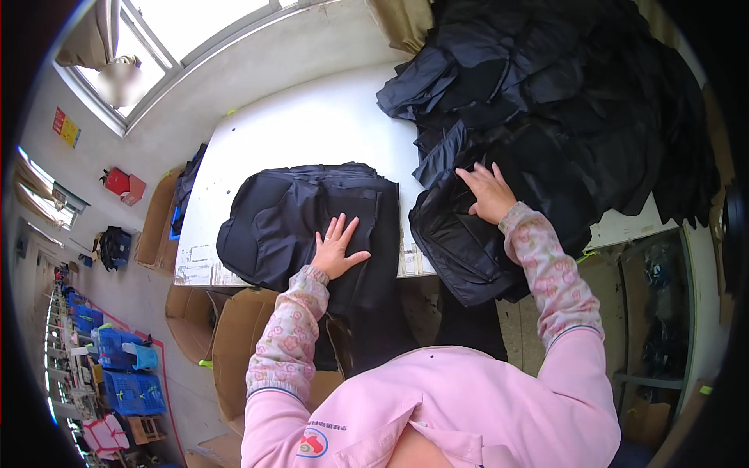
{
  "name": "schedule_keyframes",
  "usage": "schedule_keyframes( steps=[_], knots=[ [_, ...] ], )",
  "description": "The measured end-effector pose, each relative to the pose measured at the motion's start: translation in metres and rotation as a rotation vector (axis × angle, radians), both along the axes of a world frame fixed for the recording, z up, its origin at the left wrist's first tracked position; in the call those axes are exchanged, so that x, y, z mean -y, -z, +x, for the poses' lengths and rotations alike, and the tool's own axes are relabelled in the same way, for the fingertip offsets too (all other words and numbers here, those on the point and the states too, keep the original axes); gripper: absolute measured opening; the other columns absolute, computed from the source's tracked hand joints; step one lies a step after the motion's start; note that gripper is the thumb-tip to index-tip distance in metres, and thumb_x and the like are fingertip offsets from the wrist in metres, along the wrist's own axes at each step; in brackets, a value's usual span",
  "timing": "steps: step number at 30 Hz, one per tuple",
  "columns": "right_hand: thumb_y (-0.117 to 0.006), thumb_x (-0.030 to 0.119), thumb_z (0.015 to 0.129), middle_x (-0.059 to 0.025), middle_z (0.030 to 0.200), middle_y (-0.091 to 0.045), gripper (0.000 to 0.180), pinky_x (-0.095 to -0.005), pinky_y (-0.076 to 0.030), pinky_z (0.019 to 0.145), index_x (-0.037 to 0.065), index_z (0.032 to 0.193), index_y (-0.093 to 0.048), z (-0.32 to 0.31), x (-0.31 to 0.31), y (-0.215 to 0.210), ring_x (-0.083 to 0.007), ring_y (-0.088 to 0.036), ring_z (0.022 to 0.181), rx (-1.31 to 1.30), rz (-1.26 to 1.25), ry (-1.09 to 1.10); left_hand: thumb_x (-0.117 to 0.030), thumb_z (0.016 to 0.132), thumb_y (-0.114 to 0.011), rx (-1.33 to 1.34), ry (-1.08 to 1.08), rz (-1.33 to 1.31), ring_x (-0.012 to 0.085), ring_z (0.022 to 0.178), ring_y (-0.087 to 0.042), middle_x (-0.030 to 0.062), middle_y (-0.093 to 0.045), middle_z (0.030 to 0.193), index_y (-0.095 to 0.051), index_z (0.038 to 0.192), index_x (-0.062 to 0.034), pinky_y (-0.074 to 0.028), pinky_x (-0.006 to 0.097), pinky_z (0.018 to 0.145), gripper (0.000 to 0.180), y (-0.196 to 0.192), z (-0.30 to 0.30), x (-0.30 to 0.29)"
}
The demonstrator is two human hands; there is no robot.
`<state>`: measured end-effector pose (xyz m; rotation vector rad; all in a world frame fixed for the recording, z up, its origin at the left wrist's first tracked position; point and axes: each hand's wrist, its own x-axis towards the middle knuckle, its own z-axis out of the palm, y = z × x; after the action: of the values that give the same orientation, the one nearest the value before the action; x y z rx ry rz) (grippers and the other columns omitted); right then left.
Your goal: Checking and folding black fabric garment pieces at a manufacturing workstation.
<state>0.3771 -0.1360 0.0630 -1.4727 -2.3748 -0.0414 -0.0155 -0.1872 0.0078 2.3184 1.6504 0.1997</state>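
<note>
Cloth stack (273, 222) sits under your splayed left grip (335, 251); shiny cloth (464, 249)'s under your right grip (488, 193), can't tell if pinched.

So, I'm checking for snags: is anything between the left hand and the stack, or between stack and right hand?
Nothing visible separates the left hand from the stack: it lies on top. Between the stack and the right hand are a strip of white table and part of the black cloth.

Bare tabletop (394, 148) between black fabric piles (562, 93)
</note>
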Motion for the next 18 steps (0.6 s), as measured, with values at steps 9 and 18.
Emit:
schedule_keyframes(
  steps=[9, 18],
  knots=[
    [-0.062, 0.008, 0.086, -0.0104, 0.084, -0.069, 0.008, -0.0301, -0.049, 0.083, 0.003, 0.089, -0.068, -0.003, -0.003, -0.131, -0.0244, -0.067, 0.081, -0.594, 0.027, -0.176, -0.036, 0.079, -0.078, 0.717, 0.246, -0.063, 0.0340, 0.133, -0.038, 0.0171, -0.036, 0.146, -0.025, 0.149, -0.0101, -0.032, 0.039, 0.109, 0.092, -0.075, 0.081, 0.016],
    [-0.061, 0.004, 0.089, 0.0014, 0.070, -0.060, 0.009, -0.0195, -0.041, 0.060, 0.002, 0.095, -0.069, 0.002, 0.017, -0.203, -0.0036, -0.052, 0.065, -0.923, 0.113, -0.201, -0.015, 0.090, -0.066, 1.377, -0.097, 0.172, 0.0144, 0.091, -0.057, 0.0107, -0.049, 0.123, -0.034, 0.140, -0.0062, -0.046, 0.029, 0.083, 0.060, -0.112, 0.129, 0.006]
  ],
)
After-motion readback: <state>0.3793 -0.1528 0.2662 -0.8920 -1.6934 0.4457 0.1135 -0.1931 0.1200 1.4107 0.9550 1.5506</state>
